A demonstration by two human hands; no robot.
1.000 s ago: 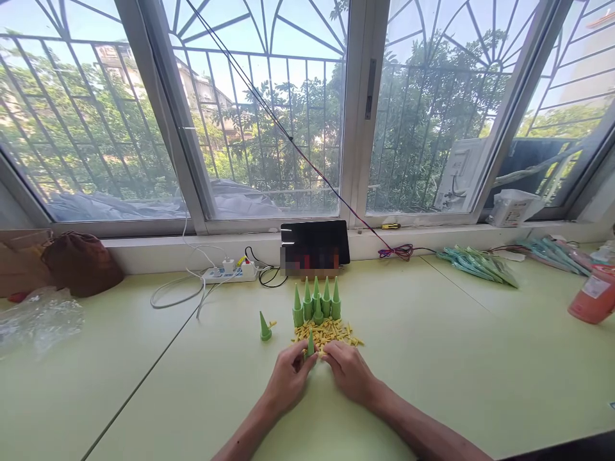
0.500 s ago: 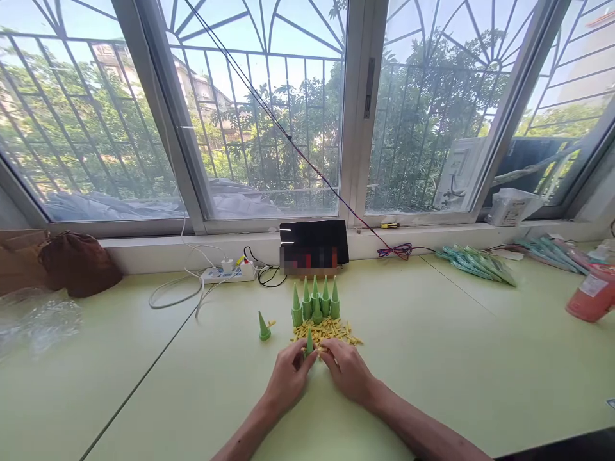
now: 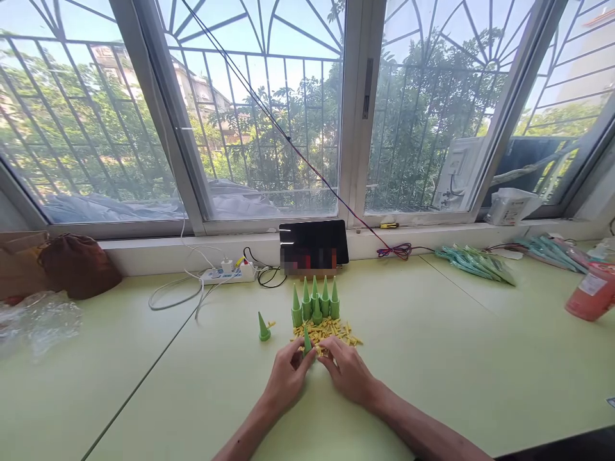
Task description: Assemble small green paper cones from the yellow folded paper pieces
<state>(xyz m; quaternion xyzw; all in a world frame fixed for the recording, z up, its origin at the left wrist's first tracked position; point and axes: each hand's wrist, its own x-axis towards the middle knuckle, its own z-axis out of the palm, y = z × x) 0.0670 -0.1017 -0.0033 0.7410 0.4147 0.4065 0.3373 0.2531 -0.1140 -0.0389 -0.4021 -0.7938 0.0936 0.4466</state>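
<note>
A green cone [image 3: 307, 340] stands with its tip up between the thumb and fingers of my left hand [image 3: 289, 368], which is closed around its lower part. Close on its right, my right hand [image 3: 346, 366] has thumb and fingers bent together at the near edge of a pile of small yellow sticks [image 3: 336, 331]. Whatever its fingertips hold is too small to make out. Behind the pile stands a cluster of several green cones [image 3: 316, 304] on ribbed green bases. To the left, one more green cone [image 3: 264, 328] stands apart, with a yellow stick beside it.
A dark screen [image 3: 313, 246] stands behind the cones. Left of it lies a white power strip [image 3: 228, 274] with cables. Teal and green bags [image 3: 475, 264] and a red container [image 3: 590, 292] are on the right; a brown pouch [image 3: 81, 265] and clear plastic [image 3: 43, 323] are on the left.
The cone in my left hand has shifted and tilted slightly to the left. My right fingers have moved a little at the edge of the yellow sticks.
</note>
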